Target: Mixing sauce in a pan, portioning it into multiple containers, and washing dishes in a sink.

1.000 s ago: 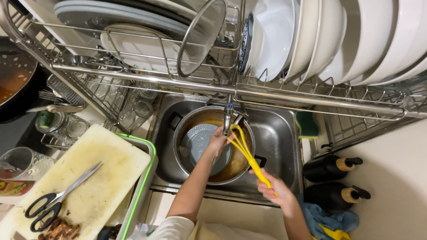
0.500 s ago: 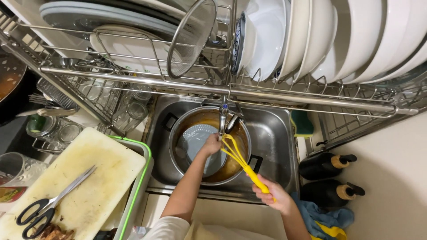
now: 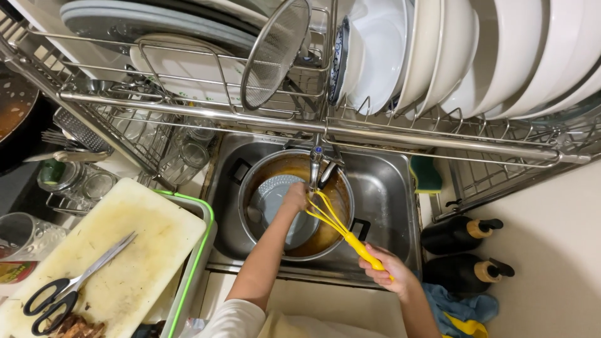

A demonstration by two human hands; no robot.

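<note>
The right hand (image 3: 391,270) is closed tight around the handle of a yellow whisk (image 3: 338,225). The left hand (image 3: 294,197) touches the whisk's wires under the tap (image 3: 316,166), over a dirty pot (image 3: 294,213) in the sink (image 3: 382,188)

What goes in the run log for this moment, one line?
left hand: on whisk wires | right hand: gripping yellow whisk handle | place: over pot in sink, under faucet

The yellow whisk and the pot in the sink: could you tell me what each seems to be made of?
The whisk looks like silicone or plastic: matte, uniformly yellow loops and handle. The pot appears to be stainless steel: a shiny silver rim with black, probably plastic, side handles.
</note>
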